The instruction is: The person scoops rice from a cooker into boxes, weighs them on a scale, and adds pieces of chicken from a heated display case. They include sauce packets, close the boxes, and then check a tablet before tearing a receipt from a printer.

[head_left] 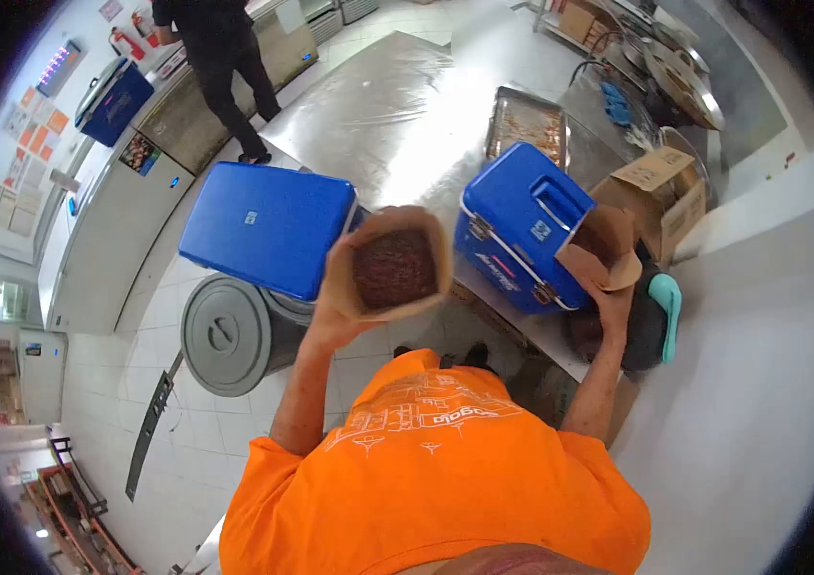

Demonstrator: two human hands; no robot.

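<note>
My left hand (335, 324) is closed on a brown paper bag (442, 261), its top open towards me and dark brown, crumbly-looking food (394, 268) inside. A second paper bag (623, 272) is in my right hand (610, 305), tilted, with darker contents partly visible. That bag is in front of a blue cooler box (512, 206) with metal latches and a handle on its lid. Just left of the first bag is another blue cooler (268, 222), its lid shut. Most of my fingers are hidden behind the bags.
A grey lidded bin (225, 335) stands on the tiled floor at left. On the steel table (359, 105) are a soiled metal tray (527, 126) and an open cardboard box (670, 196). A turquoise-handled item (664, 311) is at right. A person in dark clothes (220, 57) stands beyond.
</note>
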